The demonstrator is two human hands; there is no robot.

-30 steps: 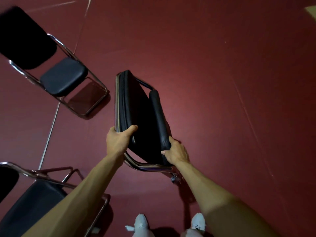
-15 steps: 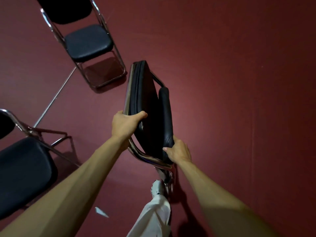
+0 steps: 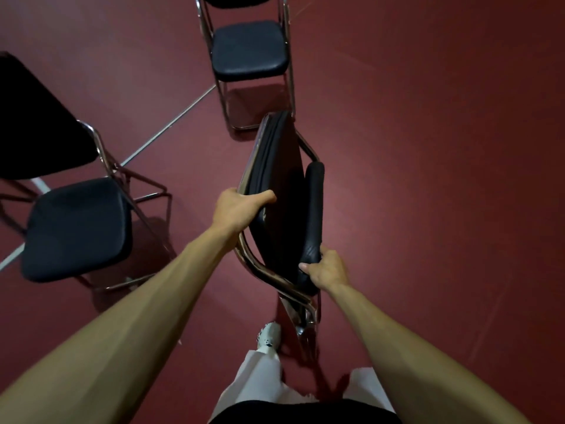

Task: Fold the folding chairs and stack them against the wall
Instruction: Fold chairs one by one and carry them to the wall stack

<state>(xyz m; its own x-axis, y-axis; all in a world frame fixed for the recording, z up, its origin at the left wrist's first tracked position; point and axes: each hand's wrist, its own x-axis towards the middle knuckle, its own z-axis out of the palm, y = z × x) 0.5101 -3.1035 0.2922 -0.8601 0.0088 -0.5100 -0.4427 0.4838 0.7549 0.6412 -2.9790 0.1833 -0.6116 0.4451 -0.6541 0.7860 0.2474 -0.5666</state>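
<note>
As the person is turning, the far open chair and left open chair are shifting rightward, while the left hand and right hand are gripping the folded chair at centre by frame and backrest, probably carrying it wallward.

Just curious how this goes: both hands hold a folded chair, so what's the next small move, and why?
Probably steer the folded chair clear of the open chair close ahead: left hand and right hand grip it, folded flat, ready to carry.
</note>
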